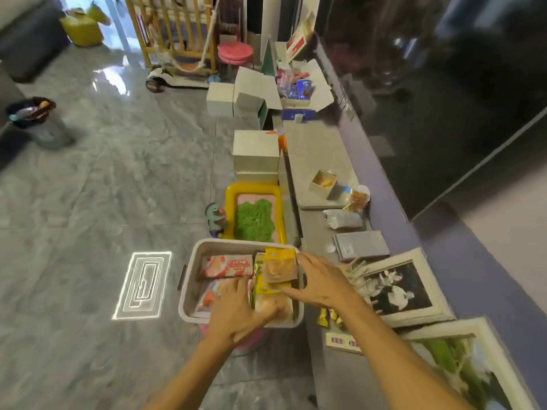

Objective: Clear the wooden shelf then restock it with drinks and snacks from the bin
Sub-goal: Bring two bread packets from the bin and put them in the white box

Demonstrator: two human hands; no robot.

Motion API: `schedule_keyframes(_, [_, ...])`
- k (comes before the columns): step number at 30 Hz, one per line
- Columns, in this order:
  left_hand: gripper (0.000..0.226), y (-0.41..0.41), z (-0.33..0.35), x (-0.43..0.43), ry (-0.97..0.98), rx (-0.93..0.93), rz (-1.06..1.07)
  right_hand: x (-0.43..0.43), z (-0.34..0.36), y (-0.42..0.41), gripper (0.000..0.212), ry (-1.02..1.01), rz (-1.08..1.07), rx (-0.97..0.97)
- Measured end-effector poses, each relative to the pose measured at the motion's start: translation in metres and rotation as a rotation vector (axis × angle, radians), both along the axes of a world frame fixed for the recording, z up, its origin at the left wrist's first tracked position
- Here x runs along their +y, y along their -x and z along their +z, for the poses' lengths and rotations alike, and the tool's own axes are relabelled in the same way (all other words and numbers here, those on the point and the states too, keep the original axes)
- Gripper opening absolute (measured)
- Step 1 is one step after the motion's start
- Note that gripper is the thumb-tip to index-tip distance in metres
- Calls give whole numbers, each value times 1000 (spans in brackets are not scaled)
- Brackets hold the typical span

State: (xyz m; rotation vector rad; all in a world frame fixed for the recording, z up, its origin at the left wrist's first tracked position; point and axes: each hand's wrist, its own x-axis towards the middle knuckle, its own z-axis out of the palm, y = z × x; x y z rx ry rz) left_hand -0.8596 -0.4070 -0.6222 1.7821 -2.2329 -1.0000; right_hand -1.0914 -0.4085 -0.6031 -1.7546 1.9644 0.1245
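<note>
The snack packets will be light, soft and crinkly. Their glossy film slides easily, and whatever is inside is likely to crush under a hard squeeze. The safest hold is a light pinch on a sealed edge or corner, or a flat hand slipped under a small stack, rather than a clamp across the puffed middle. They lie loosely overlapped in the grey bin, which stands on the floor side of the low grey ledge, near the framed pictures lying there. A yellow packet with a pale picture on its front sits on top towards the bin's right side. A long pink packet with red and white printing lies flat along the far left. A pale packet sits at the near end, under the others. The left hand reaches down into the near half of the bin with its fingers on the pale packet. The blur there hides the fingertips, so I cannot tell whether it grips the packet or only presses on it. The right hand is above the bin's right rim with fingers straight and spread, forefinger and thumb spanning the yellow packet, and it has not closed on anything.
</note>
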Motion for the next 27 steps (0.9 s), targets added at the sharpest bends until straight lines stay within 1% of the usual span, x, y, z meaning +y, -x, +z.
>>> schedule_keyframes(1, [102, 7, -29, -2, -17, 26, 34, -11, -33, 6, 115, -8, 5, 4])
schedule_keyframes(2, [109, 15, -57, -4, -40, 43, 72, -22, -64, 12, 118, -12, 12, 18])
schedule_keyframes(4, [129, 29, -111, -5, -98, 33, 139, -39, -117, 21, 121, -12, 44, 32])
schedule_keyframes(6, [143, 43, -155, -1, -134, 31, 211, -50, -157, 25, 121, -12, 98, 18])
schedule_keyframes(9, [149, 63, -193, 9, -127, 55, 298, -61, -206, 28, 118, 12, 189, 6])
schedule_keyframes(11, [155, 75, -202, 14, -123, 6, 323, -65, -227, 27, 116, 39, 195, 4])
schedule_keyframes(13, [161, 84, -205, 17, -118, -72, 331, -69, -239, 26, 111, 85, 155, -3])
schedule_keyframes(14, [160, 88, -205, 18, -112, -106, 329, -70, -242, 25, 108, 114, 137, -5])
schedule_keyframes(16, [148, 93, -207, 19, -77, -131, 327, -70, -244, 24, 99, 164, 132, -9])
schedule_keyframes(18, [133, 92, -210, 18, -27, -100, 340, -68, -244, 24, 89, 208, 141, -22])
schedule_keyframes(20, [124, 87, -212, 16, -18, -30, 347, -65, -242, 25, 83, 238, 131, -49])
schedule_keyframes(24, [117, 69, -204, 12, 7, 45, 330, -57, -221, 29, 80, 331, 31, -114])
schedule_keyframes(27, [114, 52, -178, 5, 33, 101, 308, -49, -186, 32, 81, 414, -21, -149])
